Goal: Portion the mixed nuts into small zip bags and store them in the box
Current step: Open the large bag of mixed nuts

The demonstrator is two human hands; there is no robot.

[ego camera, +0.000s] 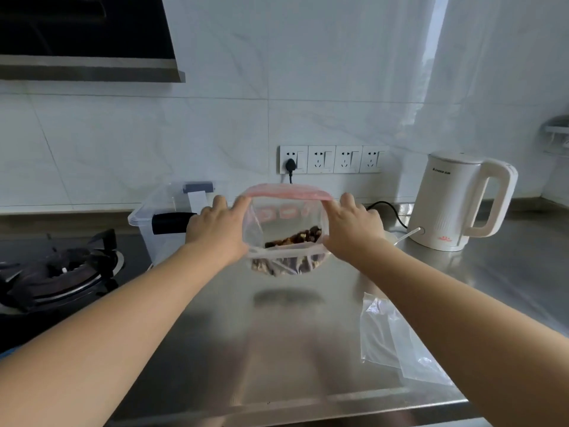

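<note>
A clear zip bag [286,217] with a pink zip strip hangs above the steel counter, with mixed nuts [295,238] in its bottom. My left hand [215,229] pinches the left end of the zip strip. My right hand [351,229] pinches the right end. A clear plastic box [160,217] with a grey latch stands behind my left hand, by the wall. Its inside is mostly hidden.
A gas hob [61,269] lies at the left. A white electric kettle [462,201] stands at the back right, its black cord running to the wall sockets [332,158]. Empty clear zip bags [397,337] lie on the steel counter [277,349] at the right front.
</note>
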